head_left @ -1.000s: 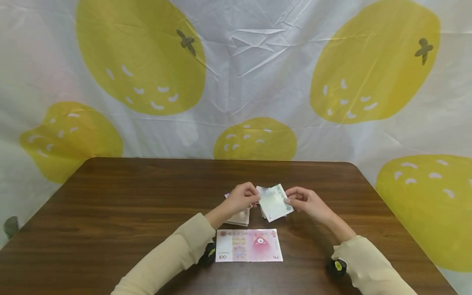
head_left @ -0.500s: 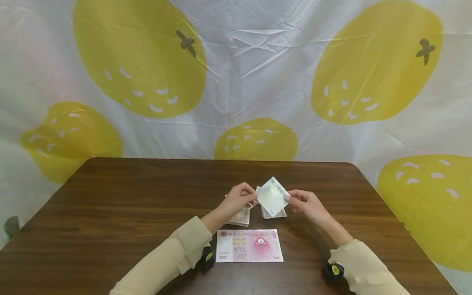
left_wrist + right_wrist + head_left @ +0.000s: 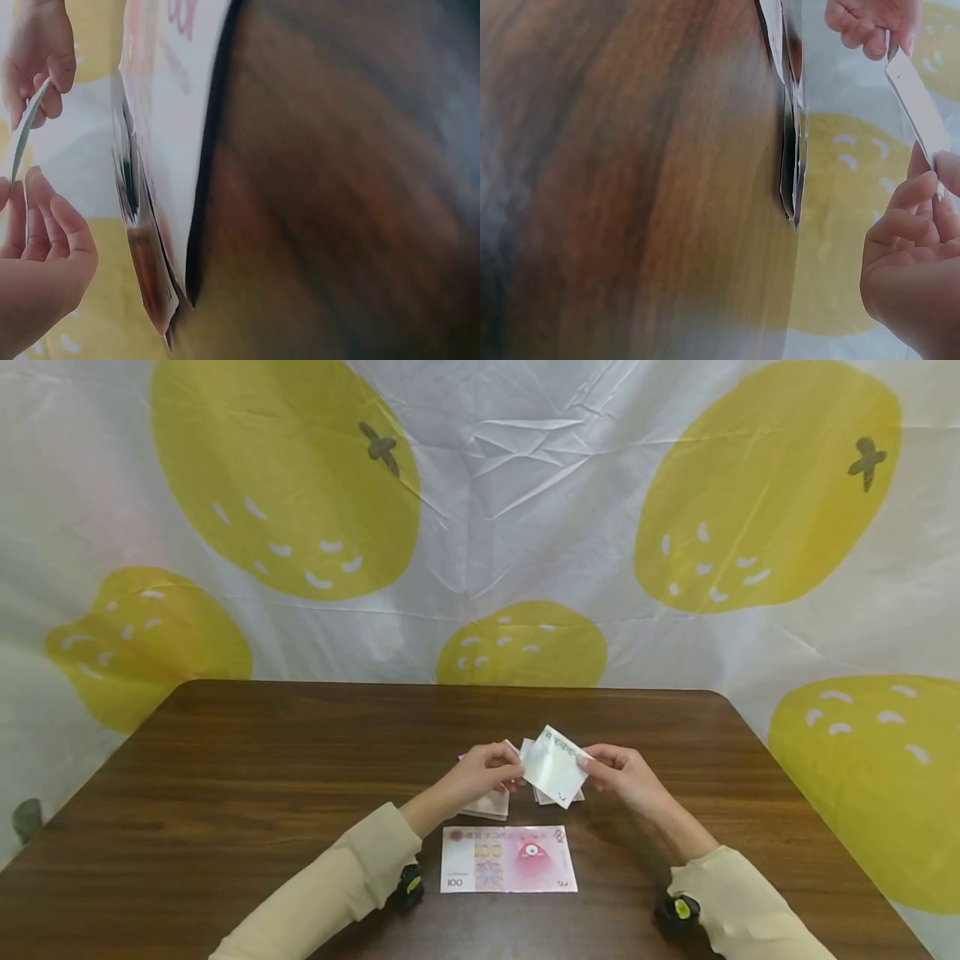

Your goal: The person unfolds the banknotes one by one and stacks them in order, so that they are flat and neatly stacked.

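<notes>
Between my two hands, in the head view, a folded pale green-white banknote is held up over the table, tilted. My left hand pinches its left corner with thumb and fingertips. At the opposite corner, my right hand pinches it between thumb and forefinger. The left wrist view shows the folded note edge-on, with fingers at both ends. Beneath the hands lie two small piles of folded notes, a left pile partly covered by the left hand and a right pile partly behind the held note.
A pink 100 banknote lies flat on the brown wooden table, nearer the person than the piles. Behind the far table edge hangs a white curtain printed with yellow lemons.
The folded note has turned in my fingers, its upper corner rising and then leaning left. My left hand has shifted slightly left; the right hand has barely moved.
</notes>
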`<action>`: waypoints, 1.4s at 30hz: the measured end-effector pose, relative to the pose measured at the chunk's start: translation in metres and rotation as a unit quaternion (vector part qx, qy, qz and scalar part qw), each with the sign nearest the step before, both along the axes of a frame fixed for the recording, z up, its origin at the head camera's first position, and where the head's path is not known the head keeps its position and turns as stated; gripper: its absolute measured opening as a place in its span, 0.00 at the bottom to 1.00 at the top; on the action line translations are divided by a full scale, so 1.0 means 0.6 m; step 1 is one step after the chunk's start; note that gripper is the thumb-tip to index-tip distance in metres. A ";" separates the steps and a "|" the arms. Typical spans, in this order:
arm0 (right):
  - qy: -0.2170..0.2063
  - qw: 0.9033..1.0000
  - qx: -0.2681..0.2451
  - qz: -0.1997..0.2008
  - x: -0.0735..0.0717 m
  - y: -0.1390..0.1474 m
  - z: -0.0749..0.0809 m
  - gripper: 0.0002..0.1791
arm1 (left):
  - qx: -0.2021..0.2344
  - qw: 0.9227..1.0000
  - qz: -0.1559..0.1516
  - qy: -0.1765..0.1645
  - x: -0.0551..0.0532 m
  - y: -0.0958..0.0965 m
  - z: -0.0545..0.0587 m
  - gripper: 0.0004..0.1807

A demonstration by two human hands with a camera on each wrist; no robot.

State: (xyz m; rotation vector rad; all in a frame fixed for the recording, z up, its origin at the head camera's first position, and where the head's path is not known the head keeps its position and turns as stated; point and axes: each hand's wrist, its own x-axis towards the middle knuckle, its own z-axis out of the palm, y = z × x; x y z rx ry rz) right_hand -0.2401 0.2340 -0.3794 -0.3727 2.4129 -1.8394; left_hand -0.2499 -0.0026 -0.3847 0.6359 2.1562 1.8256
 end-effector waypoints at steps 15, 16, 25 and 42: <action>0.011 0.996 0.051 0.073 0.000 -0.008 -0.005 0.13 | -0.025 0.991 -0.025 0.126 -0.005 -0.001 -0.007 0.21; 0.011 0.996 0.051 0.078 0.001 -0.008 -0.006 0.13 | -0.035 0.989 -0.028 0.141 -0.005 -0.001 -0.006 0.23; 0.008 0.995 0.056 0.083 0.001 -0.012 -0.010 0.12 | -0.103 0.968 -0.045 0.226 0.001 -0.004 -0.001 0.23; 0.003 0.992 0.077 0.098 0.004 -0.020 -0.016 0.12 | -0.086 0.973 -0.031 0.213 0.002 -0.008 0.002 0.04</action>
